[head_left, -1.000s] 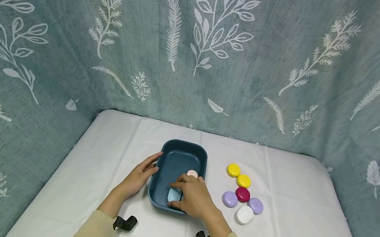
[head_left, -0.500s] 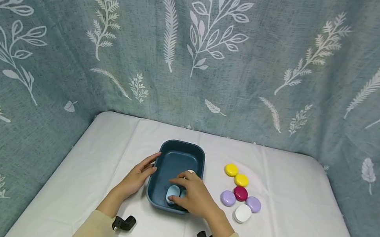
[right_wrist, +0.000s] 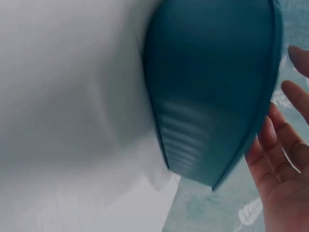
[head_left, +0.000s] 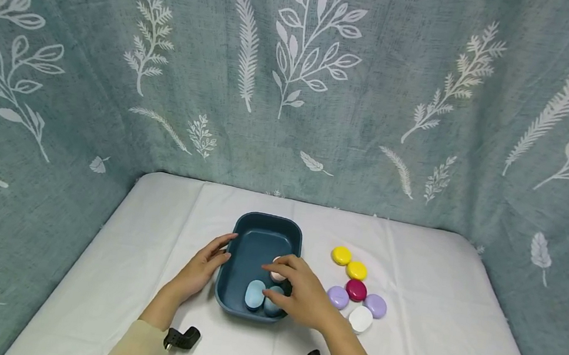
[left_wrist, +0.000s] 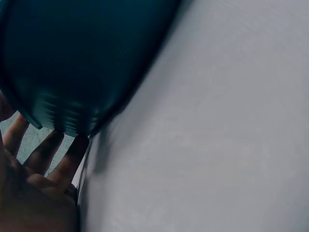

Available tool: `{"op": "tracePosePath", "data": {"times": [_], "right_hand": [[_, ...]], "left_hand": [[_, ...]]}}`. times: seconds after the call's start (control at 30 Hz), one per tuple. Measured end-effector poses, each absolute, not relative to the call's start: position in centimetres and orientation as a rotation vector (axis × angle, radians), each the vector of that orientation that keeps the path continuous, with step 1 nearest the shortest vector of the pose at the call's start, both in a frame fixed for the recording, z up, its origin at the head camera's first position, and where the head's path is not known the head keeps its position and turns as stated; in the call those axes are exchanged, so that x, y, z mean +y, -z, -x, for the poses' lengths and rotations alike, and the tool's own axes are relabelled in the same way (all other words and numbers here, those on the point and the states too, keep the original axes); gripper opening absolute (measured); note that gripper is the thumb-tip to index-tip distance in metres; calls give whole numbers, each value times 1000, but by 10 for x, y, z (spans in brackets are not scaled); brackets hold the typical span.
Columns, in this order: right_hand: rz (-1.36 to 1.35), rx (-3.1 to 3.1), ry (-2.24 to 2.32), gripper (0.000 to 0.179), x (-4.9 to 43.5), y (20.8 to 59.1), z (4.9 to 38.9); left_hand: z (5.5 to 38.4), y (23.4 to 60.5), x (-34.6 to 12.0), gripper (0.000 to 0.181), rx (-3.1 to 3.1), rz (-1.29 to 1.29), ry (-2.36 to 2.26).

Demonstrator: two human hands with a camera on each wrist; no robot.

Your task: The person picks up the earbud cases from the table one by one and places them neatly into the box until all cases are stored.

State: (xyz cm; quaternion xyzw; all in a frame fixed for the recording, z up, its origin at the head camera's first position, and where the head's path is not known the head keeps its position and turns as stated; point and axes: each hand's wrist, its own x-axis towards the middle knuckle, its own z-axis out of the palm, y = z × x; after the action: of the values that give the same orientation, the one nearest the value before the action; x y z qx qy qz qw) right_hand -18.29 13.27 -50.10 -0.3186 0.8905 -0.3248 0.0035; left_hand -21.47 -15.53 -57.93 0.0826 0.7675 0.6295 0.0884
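A dark blue rectangular tub (head_left: 259, 266) stands on the white cloth. Fingers of my left hand (head_left: 201, 268) lie loosely extended against its left wall; the left wrist view shows that wall (left_wrist: 87, 58) with fingertips at its far end. Inside the tub's near part is a light blue rounded piece (head_left: 254, 295). Beside it sits a grey-blue round piece (head_left: 273, 302), with a pale pink one (head_left: 278, 268) behind, both partly hidden by my right hand (head_left: 302, 292). That hand hovers over the tub's right side, thumb and fingers spread apart, holding nothing.
Right of the tub lie glossy round pieces: two yellow (head_left: 341, 255), one dark red (head_left: 356, 290), two lilac (head_left: 376, 306) and a white one (head_left: 360, 319). A patterned green-grey curtain (head_left: 254, 79) surrounds the table's back and sides.
My right hand has let go of the light blue piece in the tub and drawn back to the right, its thumb and fingers parting. My left hand stays at the tub's wall.
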Motion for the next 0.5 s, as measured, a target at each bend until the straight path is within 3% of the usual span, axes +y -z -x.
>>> {"op": "tracePosePath", "data": {"times": [0.5], "right_hand": [[888, 2961, 891, 62, 184, 483, 196]], "left_hand": [[216, 581, -157, 48, 2254, -276, -1870]]}}
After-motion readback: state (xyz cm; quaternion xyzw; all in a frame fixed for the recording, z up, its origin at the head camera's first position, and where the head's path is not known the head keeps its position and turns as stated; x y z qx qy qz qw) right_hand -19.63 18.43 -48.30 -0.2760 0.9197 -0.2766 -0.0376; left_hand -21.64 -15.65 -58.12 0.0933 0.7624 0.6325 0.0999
